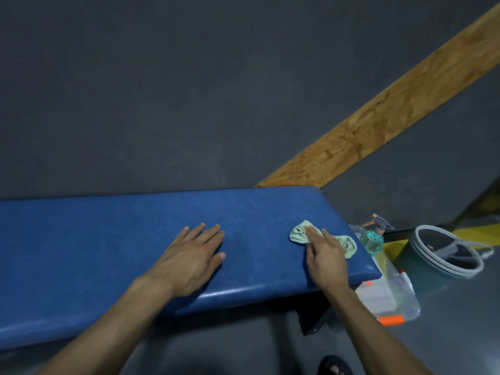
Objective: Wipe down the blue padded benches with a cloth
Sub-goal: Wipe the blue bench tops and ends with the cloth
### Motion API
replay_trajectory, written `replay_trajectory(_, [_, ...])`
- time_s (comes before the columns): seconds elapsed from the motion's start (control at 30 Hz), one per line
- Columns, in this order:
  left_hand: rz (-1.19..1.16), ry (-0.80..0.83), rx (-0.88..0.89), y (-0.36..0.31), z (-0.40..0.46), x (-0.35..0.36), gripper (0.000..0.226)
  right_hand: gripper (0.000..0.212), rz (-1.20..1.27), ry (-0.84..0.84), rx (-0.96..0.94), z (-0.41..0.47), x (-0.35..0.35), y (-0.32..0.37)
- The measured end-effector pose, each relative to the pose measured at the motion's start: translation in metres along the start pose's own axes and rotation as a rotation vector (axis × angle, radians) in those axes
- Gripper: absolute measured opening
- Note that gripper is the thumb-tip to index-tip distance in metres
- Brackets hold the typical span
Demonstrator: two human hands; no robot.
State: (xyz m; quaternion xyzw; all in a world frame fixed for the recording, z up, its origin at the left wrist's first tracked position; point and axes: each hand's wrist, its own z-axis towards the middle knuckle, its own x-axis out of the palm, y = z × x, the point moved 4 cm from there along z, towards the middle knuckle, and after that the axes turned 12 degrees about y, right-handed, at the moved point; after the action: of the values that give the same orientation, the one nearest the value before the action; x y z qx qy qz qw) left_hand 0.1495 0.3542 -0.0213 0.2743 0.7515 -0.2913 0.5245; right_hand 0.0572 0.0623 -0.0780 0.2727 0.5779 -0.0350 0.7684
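Note:
A blue padded bench (108, 239) runs across the view from the left edge to its right end near the middle right. A crumpled pale green cloth (300, 234) lies on the bench top near that right end. My right hand (324, 255) lies over the cloth with straight fingers pressing it onto the padding; part of the cloth pokes out on both sides of the hand. My left hand (192, 255) rests flat on the bench top to the left, fingers spread, holding nothing.
Just past the bench's right end a spray bottle (374, 239) with blue liquid stands in a clear plastic box (392, 299). A teal bucket (443, 255) stands further right. A dark grey wall with a wooden strip (392, 109) is behind. My foot (334, 366) is on the floor.

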Motion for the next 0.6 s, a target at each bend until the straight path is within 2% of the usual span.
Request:
replay_trajectory(0.1, [-0.054, -0.084, 0.03, -0.007, 0.008, -0.009, 0.093, 0.041, 0.027, -0.041, -0.096, -0.003, 0.019, 0.044])
replay_trajectory(0.2, [-0.053, -0.086, 0.038, -0.003, 0.02, 0.001, 0.09, 0.043, 0.031, 0.036, -0.267, -0.005, 0.044, 0.082])
replay_trajectory(0.33, [-0.093, -0.093, 0.022, 0.016, 0.041, -0.001, 0.088, 0.047, -0.003, 0.108, -0.428, 0.008, 0.033, 0.061])
replay_trajectory(0.4, [-0.111, -0.12, 0.034, 0.019, 0.053, -0.007, 0.087, 0.047, -0.03, 0.112, -0.365, 0.028, 0.015, 0.025])
replay_trajectory(0.5, [-0.099, -0.128, 0.051, 0.017, 0.065, -0.007, 0.085, 0.047, -0.03, 0.107, -0.12, 0.062, -0.008, -0.029])
replay_trajectory(0.6, [-0.095, -0.125, 0.067, 0.017, 0.074, -0.008, 0.082, 0.048, 0.003, 0.074, -0.028, 0.074, -0.001, -0.019])
